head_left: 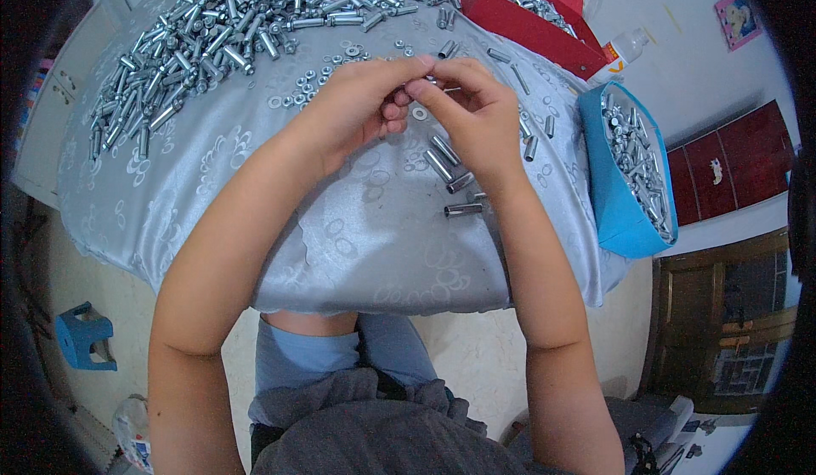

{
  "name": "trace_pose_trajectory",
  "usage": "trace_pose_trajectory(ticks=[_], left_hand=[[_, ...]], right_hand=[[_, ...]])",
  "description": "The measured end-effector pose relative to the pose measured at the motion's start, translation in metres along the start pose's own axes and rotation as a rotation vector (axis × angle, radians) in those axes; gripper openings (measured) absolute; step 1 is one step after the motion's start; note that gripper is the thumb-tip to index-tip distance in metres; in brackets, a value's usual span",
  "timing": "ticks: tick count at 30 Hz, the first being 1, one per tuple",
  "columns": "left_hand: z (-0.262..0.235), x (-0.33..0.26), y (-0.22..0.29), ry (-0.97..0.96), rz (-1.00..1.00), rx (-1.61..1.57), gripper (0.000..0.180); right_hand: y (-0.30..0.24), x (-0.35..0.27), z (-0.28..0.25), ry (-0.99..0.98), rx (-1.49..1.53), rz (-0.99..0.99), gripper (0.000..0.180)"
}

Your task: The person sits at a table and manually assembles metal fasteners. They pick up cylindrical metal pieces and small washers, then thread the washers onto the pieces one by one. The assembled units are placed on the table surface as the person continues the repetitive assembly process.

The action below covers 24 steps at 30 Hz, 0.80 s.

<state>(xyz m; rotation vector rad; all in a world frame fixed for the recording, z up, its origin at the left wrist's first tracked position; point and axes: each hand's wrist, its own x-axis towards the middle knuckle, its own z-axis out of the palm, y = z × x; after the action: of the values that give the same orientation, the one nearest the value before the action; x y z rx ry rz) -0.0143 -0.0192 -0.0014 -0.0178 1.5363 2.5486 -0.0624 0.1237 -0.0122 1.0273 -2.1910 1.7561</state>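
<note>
left hand [361, 101] and right hand [472, 110] meeting over the middle of the table [357, 237], fingertips pinched together around a small metal bolt [442, 87], mostly hidden between them. just below the fingers, one washer [419, 114] flat on the silver cloth. near the right wrist, a few loose metal sleeves [450, 173]. toward the far left corner, a big heap of sleeves [221, 25]; scattered washers [310, 84] beside it. at the far right corner, a red box [518, 20] of parts; along the right edge, a blue box [616, 195] holding more.
</note>
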Motion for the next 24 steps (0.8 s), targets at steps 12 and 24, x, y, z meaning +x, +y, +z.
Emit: trace_pose_trajectory(ticks=[12, 24], left_hand=[[0.004, 0.001, 0.002, -0.042, -0.021, -0.021, 0.024], [0.007, -0.001, 0.003, 0.038, -0.071, -0.023, 0.019]], right_hand=[[0.002, 0.019, -0.048, 0.221, -0.048, 0.070, 0.019], [0.036, 0.014, -0.097, 0.138, -0.803, 0.379, 0.019]])
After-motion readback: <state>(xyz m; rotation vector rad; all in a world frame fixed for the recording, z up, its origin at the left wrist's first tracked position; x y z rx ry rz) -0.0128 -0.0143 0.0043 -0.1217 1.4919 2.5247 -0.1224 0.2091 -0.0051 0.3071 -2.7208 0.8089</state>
